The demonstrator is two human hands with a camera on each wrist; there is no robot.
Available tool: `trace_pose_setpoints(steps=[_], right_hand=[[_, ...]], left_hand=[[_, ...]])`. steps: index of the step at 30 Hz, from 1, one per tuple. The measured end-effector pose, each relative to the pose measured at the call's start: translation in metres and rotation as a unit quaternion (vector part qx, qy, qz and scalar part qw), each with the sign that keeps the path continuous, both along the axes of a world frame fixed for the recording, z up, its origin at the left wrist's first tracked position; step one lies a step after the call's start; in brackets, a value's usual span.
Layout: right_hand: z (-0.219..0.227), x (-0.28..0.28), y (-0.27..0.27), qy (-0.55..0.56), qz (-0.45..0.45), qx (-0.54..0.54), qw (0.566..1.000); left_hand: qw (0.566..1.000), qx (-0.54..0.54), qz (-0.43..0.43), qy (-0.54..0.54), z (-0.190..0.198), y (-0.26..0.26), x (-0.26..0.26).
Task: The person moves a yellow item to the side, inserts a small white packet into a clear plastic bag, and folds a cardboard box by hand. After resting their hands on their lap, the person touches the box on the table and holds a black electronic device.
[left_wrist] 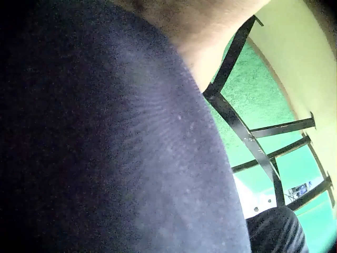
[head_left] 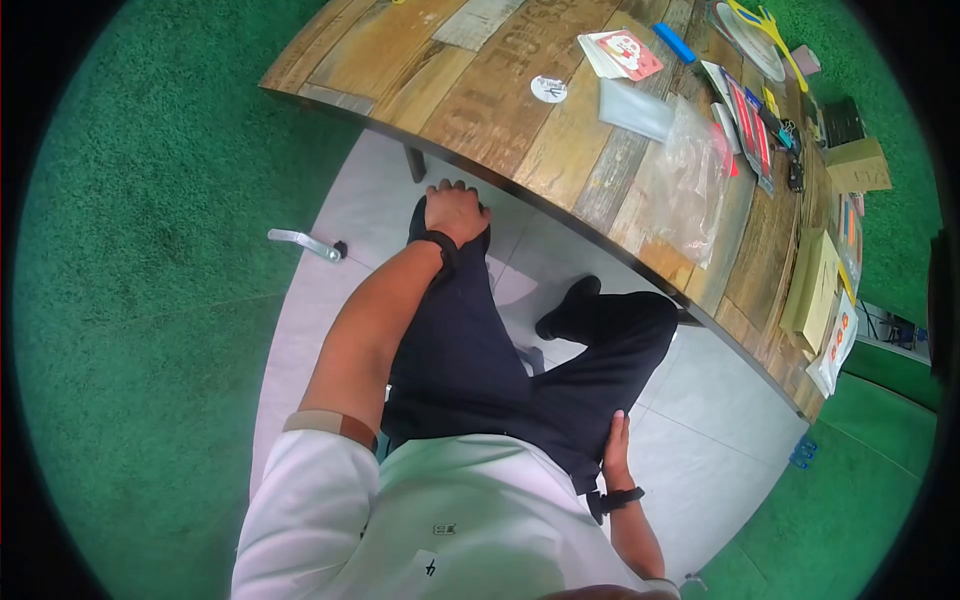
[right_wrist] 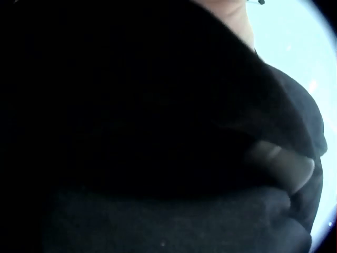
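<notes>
I sit at a wooden table (head_left: 500, 100) with both hands on my legs in dark trousers (head_left: 470, 350). My left hand (head_left: 455, 210) rests on my left knee, fingers draped over it, holding nothing. My right hand (head_left: 616, 440) lies flat along my right thigh, fingers straight. Each wrist wears a black band. The left wrist view is mostly filled by trouser fabric (left_wrist: 105, 147), with the table's black frame (left_wrist: 247, 137) beyond. In the right wrist view there is dark fabric and one fingertip (right_wrist: 287, 164) pressed on it.
On the table lie a card stack (head_left: 620, 52), a round white sticker (head_left: 548, 89), clear plastic bags (head_left: 690, 180), yellow scissors (head_left: 765, 25), a cardboard box (head_left: 858, 165) and envelopes (head_left: 815, 290). A metal handle (head_left: 305, 243) lies on the grey floor; green carpet (head_left: 150, 300) surrounds it.
</notes>
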State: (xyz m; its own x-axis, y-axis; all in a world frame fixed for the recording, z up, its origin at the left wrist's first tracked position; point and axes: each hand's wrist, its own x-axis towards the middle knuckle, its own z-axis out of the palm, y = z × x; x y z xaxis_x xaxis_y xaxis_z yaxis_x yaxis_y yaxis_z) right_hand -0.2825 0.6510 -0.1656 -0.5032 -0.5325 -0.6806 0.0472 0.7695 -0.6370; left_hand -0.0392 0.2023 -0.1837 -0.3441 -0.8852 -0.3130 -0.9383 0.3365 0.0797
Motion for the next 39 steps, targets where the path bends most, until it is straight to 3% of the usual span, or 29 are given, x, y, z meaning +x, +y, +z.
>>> trace_pose_setpoints(steps=[2, 4, 5, 7, 10, 11, 13, 17, 20, 22, 25, 26, 27, 29, 33, 36, 39], right_hand=[[0.001, -0.001, 0.005, -0.025, -0.010, 0.010, 1.000], [-0.010, -0.011, 0.012, -0.086, -0.016, -0.082, 0.993], [-0.008, -0.012, 0.014, -0.086, -0.011, -0.080, 0.993], [-0.003, -0.012, 0.018, -0.126, -0.099, -0.020, 0.987], [-0.061, -0.037, 0.064, -0.208, -0.062, 0.018, 0.976], [-0.062, -0.037, 0.064, -0.208, -0.061, 0.020, 0.976], [-0.068, -0.037, 0.063, -0.294, -0.147, 0.013, 0.944], [-0.083, -0.046, 0.059, -0.368, -0.183, 0.021, 0.911], [-0.066, -0.030, 0.047, -0.363, -0.211, 0.053, 0.906], [-0.046, -0.014, 0.035, -0.250, -0.242, 0.076, 0.934], [-0.029, 0.004, 0.041, -0.213, -0.237, 0.046, 0.947], [-0.019, 0.008, 0.038, -0.131, -0.212, 0.124, 0.961], [-0.023, 0.010, 0.048, -0.131, -0.214, 0.125, 0.960], [-0.033, 0.016, 0.076, -0.148, -0.181, -0.059, 0.970], [-0.041, 0.025, 0.088, 0.026, -0.068, -0.054, 0.996], [-0.056, 0.017, 0.099, 0.063, -0.034, -0.050, 0.996], [-0.059, 0.011, 0.103, 0.026, -0.042, -0.070, 0.996]], left_hand=[[1.000, 0.004, 0.002, 0.008, 0.000, 0.001, -0.001], [1.000, 0.006, 0.011, 0.015, 0.001, 0.001, 0.001], [1.000, 0.001, 0.008, 0.020, 0.001, 0.002, 0.002], [1.000, -0.001, 0.010, 0.023, 0.001, 0.005, 0.006], [0.999, -0.006, 0.003, 0.036, 0.002, 0.006, 0.010], [0.999, -0.005, 0.004, 0.036, 0.002, 0.006, 0.011], [1.000, -0.001, 0.006, 0.031, 0.002, 0.005, 0.011], [1.000, 0.002, 0.003, 0.027, 0.002, 0.004, 0.009], [1.000, -0.003, 0.004, 0.024, 0.001, 0.005, 0.007], [1.000, 0.006, 0.003, 0.021, 0.005, 0.006, 0.007], [1.000, 0.001, 0.004, 0.023, 0.004, 0.006, 0.008], [1.000, 0.002, 0.002, 0.024, 0.003, 0.006, 0.008], [1.000, -0.007, 0.000, 0.023, 0.000, 0.006, 0.009], [1.000, -0.014, -0.004, 0.022, -0.001, 0.007, 0.009], [1.000, -0.007, -0.004, 0.022, -0.001, 0.006, 0.007], [1.000, -0.010, -0.003, 0.023, 0.000, 0.007, 0.007], [1.000, -0.011, -0.004, 0.025, 0.001, 0.008, 0.008]])
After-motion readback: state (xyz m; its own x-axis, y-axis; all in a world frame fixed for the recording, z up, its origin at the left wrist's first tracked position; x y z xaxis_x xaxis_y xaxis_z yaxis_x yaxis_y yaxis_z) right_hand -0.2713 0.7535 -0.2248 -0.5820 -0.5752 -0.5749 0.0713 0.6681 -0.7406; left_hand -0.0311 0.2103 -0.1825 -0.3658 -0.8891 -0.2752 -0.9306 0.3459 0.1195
